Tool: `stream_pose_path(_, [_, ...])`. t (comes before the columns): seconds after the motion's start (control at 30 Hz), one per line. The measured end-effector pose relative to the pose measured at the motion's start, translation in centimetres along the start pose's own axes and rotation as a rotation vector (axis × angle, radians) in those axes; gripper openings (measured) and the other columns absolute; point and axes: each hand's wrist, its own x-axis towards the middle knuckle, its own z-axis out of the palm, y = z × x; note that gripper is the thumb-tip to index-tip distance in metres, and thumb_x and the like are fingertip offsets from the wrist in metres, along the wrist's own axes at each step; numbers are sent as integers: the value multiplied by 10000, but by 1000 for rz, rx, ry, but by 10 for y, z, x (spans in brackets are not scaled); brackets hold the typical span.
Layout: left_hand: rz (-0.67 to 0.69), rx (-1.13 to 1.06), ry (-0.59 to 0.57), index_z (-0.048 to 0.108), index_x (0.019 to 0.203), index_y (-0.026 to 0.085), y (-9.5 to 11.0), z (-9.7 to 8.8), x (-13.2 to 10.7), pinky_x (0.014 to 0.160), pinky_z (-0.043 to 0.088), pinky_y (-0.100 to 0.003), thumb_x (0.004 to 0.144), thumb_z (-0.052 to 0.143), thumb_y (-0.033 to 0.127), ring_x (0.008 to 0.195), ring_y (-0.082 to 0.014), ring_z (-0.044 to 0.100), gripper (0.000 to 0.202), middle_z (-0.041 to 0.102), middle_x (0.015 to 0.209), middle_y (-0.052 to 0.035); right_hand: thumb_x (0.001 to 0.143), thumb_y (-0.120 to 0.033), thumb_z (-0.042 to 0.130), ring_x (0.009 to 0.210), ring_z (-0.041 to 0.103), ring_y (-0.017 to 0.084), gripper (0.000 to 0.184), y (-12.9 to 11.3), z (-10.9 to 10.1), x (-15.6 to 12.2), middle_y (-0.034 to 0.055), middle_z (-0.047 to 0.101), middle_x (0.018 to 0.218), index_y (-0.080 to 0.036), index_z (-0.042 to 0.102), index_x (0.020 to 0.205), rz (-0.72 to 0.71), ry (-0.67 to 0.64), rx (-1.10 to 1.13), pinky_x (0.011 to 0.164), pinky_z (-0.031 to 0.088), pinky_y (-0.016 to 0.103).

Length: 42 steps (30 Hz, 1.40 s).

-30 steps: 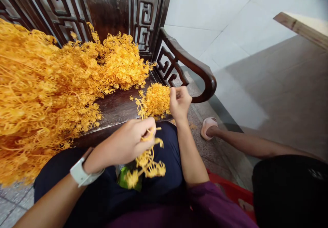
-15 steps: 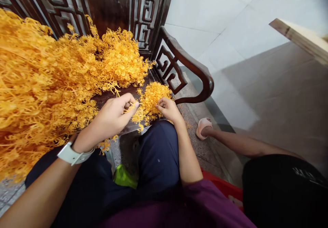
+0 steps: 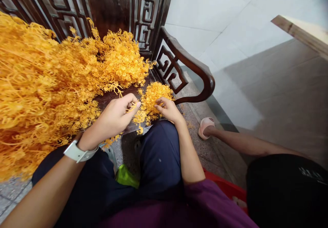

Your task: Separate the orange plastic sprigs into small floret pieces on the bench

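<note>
Left hand [image 3: 112, 120] pinches a few thin orange sprigs [image 3: 132, 107] between thumb and forefinger, just above the seat of a dark wooden bench [image 3: 115, 99]. Right hand [image 3: 167, 110] lies open and lightly curved, its fingers [image 3: 160, 101] pressing into a small loose clump of the same sprigs [image 3: 155, 101] near the bench's front edge, close to the armrest end. A large heap of dried orange stems [image 3: 46, 84] fills the seat's other end and spills over the front edge, its long axis running along the bench, bushy tips pointing toward the clump and armrest. Behind rises a fretwork backrest [image 3: 110, 9], beside it a curved armrest [image 3: 191, 62]. A neighbouring person's bare leg [image 3: 246, 144] ends in a pink slipper [image 3: 206, 127] on the stone floor [image 3: 205, 152], before a white tiled wall [image 3: 205, 9].
</note>
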Motion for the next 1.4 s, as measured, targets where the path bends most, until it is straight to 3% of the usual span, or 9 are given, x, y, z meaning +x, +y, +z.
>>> stream_pose_path(0.13, [-13, -68, 6, 603, 914, 193, -2, 2, 2, 585, 331, -284, 1067, 544, 391, 615, -110, 451, 257, 529, 710, 42, 957, -366, 650, 841, 641, 202, 185, -16, -3, -2, 77, 745, 992, -190, 709, 953, -56, 83, 6, 766, 495, 341])
stream_pose_path(0.27, [-17, -223, 42, 595, 903, 192, -4, 4, 5, 612, 386, -286, 1068, 557, 432, 636, -117, 499, 293, 580, 740, 19, 1048, -446, 594, 802, 633, 180, 288, -66, -4, -16, 53, 726, 922, -206, 738, 980, -180, 249, 237, 747, 492, 342])
stream_pose_path(0.37, [-16, -299, 86, 604, 902, 190, -5, 4, 7, 597, 391, -284, 1060, 580, 449, 614, -112, 512, 304, 604, 738, 10, 1018, -495, 661, 795, 649, 169, 293, -105, 0, -29, 37, 723, 935, -227, 753, 1091, -301, 140, 459, 727, 521, 335])
stream_pose_path(0.47, [-22, -351, 113, 614, 919, 189, -6, 3, 8, 620, 424, -279, 1051, 602, 451, 652, -116, 558, 294, 640, 785, -7, 924, -393, 815, 769, 632, 153, 233, -123, 7, -35, 12, 705, 888, -226, 754, 1075, -388, 111, 410, 732, 526, 326])
stream_pose_path(0.6, [-36, -384, 178, 624, 969, 192, -5, 3, 10, 675, 474, -273, 1017, 662, 415, 731, -130, 609, 230, 656, 840, -14, 986, -283, 737, 743, 625, 133, 58, -119, 13, -33, -1, 711, 861, -226, 739, 997, -342, 179, 464, 703, 505, 305])
stream_pose_path(0.83, [-55, -343, 345, 611, 1115, 197, -8, 5, 13, 648, 493, -249, 919, 751, 306, 806, -140, 636, 264, 652, 951, -29, 941, -311, 726, 667, 565, 116, 114, -108, 10, -24, -18, 642, 794, -218, 666, 912, -165, 319, 682, 640, 465, 285])
stream_pose_path(1.07, [-15, -509, 311, 631, 1092, 203, -10, -6, 13, 675, 499, -250, 732, 839, 150, 870, -155, 617, 419, 619, 947, -31, 909, -292, 706, 632, 617, 126, 134, -91, 8, -15, -21, 695, 732, -223, 612, 842, -68, 482, 697, 653, 488, 303])
stream_pose_path(1.23, [-46, -571, 275, 650, 1063, 204, -10, -11, 13, 604, 449, -253, 753, 772, 116, 756, -136, 581, 344, 648, 913, -26, 900, -254, 680, 553, 553, 106, 126, -89, 10, -14, -52, 616, 632, -221, 594, 814, -51, 590, 656, 573, 432, 274])
stream_pose_path(1.4, [-2, -288, 187, 639, 1124, 213, -9, -10, 9, 588, 417, -285, 854, 659, 129, 673, -125, 534, 284, 667, 1032, -48, 911, -196, 636, 552, 528, 101, 122, -86, 11, -13, -45, 609, 659, -223, 565, 815, -30, 719, 611, 550, 393, 266])
